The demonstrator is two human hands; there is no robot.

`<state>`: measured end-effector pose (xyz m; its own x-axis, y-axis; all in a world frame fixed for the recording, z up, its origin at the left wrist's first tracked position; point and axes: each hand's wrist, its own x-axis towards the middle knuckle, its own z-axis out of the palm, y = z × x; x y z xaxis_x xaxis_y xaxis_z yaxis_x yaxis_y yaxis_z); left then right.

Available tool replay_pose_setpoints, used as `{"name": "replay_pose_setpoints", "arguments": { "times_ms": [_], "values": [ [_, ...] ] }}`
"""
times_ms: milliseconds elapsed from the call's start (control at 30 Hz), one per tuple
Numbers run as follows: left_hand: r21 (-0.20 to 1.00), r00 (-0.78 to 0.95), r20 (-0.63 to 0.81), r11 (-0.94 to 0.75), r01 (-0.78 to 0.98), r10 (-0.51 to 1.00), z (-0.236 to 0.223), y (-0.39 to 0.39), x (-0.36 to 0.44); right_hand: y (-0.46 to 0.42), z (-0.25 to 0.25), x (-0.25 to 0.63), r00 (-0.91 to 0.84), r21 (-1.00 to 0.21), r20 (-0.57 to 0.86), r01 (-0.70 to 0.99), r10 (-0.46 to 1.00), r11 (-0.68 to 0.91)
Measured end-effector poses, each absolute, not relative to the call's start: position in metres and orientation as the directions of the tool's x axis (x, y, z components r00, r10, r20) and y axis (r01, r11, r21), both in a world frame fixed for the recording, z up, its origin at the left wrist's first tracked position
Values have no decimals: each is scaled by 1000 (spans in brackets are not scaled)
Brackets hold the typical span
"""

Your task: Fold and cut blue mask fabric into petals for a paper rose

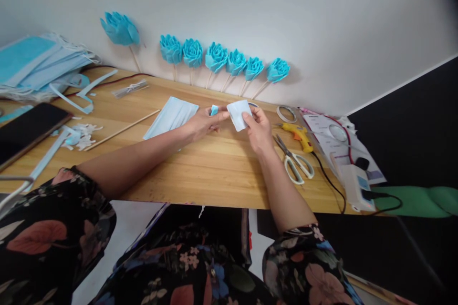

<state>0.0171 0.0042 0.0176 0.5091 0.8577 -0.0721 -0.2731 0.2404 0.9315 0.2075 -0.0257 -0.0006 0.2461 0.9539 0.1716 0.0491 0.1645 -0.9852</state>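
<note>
My right hand (258,128) pinches a small pale blue-white piece of mask fabric (239,114) by its lower right corner, just above the wooden table (214,171). My left hand (205,122) touches the same piece at its left edge and also pinches a tiny blue scrap (213,110) between its fingers. A flat light blue face mask (171,116) lies on the table right behind my left wrist.
Several blue fabric roses on sticks (214,57) lean against the wall. Scissors (295,159), a yellow glue gun (298,134) and a tape roll (286,114) lie to the right. A mask stack (39,64), phone (28,128), wooden stick (121,129) and cut scraps (80,134) are left.
</note>
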Motion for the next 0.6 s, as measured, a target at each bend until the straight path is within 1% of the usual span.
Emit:
{"name": "replay_pose_setpoints", "arguments": {
  "times_ms": [67,100,200,333,433,500,600],
  "values": [
    [938,557,-104,267,-220,824,20,1,19,-27,-1,202,199,-989,146,11,969,146],
    [945,555,-120,266,-192,824,20,0,19,-28,-1,199,175,-990,136,-4,975,139],
    [974,478,-123,198,-110,870,22,-2,19,-30,-2,193,132,-992,107,-48,985,115],
    [996,394,-79,85,3,916,23,0,17,-31,-4,192,137,-994,67,-71,988,77],
    [996,399,-31,-6,92,916,20,5,14,-32,-3,195,138,-996,85,1,987,86],
    [990,415,32,-85,110,909,17,10,12,-33,0,195,112,-995,98,42,989,94],
    [980,441,106,-169,107,891,13,13,12,-35,3,193,68,-994,104,44,992,101]
  ]
}}
